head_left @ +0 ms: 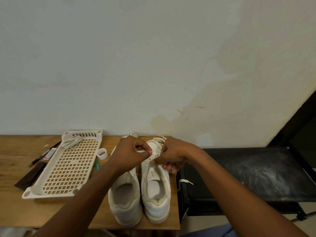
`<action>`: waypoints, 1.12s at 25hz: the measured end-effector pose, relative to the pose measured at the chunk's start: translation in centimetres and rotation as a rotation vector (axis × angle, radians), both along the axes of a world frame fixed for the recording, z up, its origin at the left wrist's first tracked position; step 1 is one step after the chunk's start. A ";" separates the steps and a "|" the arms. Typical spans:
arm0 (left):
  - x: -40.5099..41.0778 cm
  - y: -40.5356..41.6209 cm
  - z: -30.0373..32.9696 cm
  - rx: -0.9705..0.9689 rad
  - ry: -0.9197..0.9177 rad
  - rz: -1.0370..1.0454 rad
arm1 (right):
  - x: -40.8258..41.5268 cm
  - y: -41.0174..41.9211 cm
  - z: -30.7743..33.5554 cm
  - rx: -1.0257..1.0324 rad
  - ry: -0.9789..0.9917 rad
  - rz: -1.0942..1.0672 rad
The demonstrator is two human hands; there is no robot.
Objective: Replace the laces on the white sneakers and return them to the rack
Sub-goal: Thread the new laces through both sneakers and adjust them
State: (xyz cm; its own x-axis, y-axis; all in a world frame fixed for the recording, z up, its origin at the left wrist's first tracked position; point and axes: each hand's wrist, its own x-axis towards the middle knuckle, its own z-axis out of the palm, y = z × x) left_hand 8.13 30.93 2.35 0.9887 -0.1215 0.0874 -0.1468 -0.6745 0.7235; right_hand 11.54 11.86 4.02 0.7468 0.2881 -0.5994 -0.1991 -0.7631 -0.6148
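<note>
- Left hand (pixel 131 153) and right hand (pixel 172 157) each pinch a flat white lace (pixel 154 155) over the right white leather sneaker (pixel 156 190), lower centre of the frame.
- The hands hide the eyelets and the left white sneaker's (pixel 125 200) toe.
- Both sneakers stand on the wooden table (pixel 15 202).
- The cream perforated plastic rack shelf (pixel 68 168) lies lower left, bundled white laces (pixel 71 141) on its far end.
- Forearms are cut off at the bottom edge.

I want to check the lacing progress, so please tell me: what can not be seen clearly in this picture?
- Head view: the eyelets of the right sneaker are hidden under the left hand and right hand.
- The front of the left sneaker is covered by the left hand and forearm.
- The print on the markers is too small to read.
- The bundle of laces on the rack shelf: its count is unclear.
</note>
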 end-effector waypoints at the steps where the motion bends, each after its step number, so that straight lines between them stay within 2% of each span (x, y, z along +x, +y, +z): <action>1: 0.0 -0.2 -0.2 0.030 0.004 -0.018 | 0.0 0.1 -0.1 0.002 0.022 -0.006; 5: -0.2 -0.6 -0.7 0.132 0.068 -0.048 | 0.4 -0.3 -0.7 0.004 0.086 -0.048; 10: 0.0 -0.7 -1.0 0.144 0.089 -0.018 | 0.1 0.3 -0.9 0.013 0.086 -0.044; 22: -0.5 -2.4 -2.0 0.231 0.020 -0.037 | 0.9 -0.5 -1.2 0.117 0.178 -0.127; 28: -0.4 -2.2 -2.3 0.153 0.015 -0.082 | 0.8 -0.6 -1.0 0.154 0.191 -0.142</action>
State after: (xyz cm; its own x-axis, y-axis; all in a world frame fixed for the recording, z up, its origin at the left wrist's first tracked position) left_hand 7.77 28.74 0.09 0.9761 -0.2121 0.0468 -0.1954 -0.7632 0.6160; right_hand 12.38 11.29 3.01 0.6638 0.2869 -0.6907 -0.4210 -0.6200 -0.6621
